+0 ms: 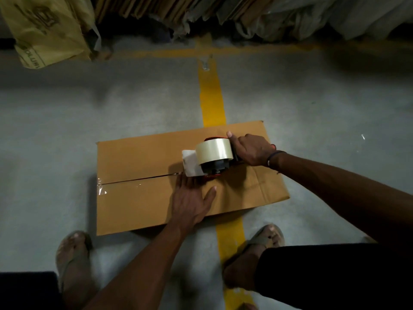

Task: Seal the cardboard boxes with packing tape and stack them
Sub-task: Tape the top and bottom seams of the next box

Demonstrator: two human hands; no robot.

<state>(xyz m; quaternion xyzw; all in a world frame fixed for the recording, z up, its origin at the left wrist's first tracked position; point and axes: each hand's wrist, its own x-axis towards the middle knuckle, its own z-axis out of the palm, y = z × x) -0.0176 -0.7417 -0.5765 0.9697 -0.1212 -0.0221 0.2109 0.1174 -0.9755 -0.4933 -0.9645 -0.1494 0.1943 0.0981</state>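
A brown cardboard box [143, 202] lies on the grey floor in front of my feet, its two top flaps meeting at a centre seam. Clear tape shines over the left part of the seam. A tape dispenser [212, 156] with a roll of clear tape stands on the seam near the box's middle. My right hand [252, 149] grips the dispenser's handle from the right. My left hand [192, 200] lies flat with straight fingers on the near flap, fingertips at the seam just beside the dispenser's white front plate.
A yellow painted line [212, 99] runs along the floor under the box and between my sandalled feet [73, 253]. Flattened cartons [138, 7] and plastic-wrapped bundles [312, 16] stand along the far wall, with a yellow printed bag [44, 30] at the far left.
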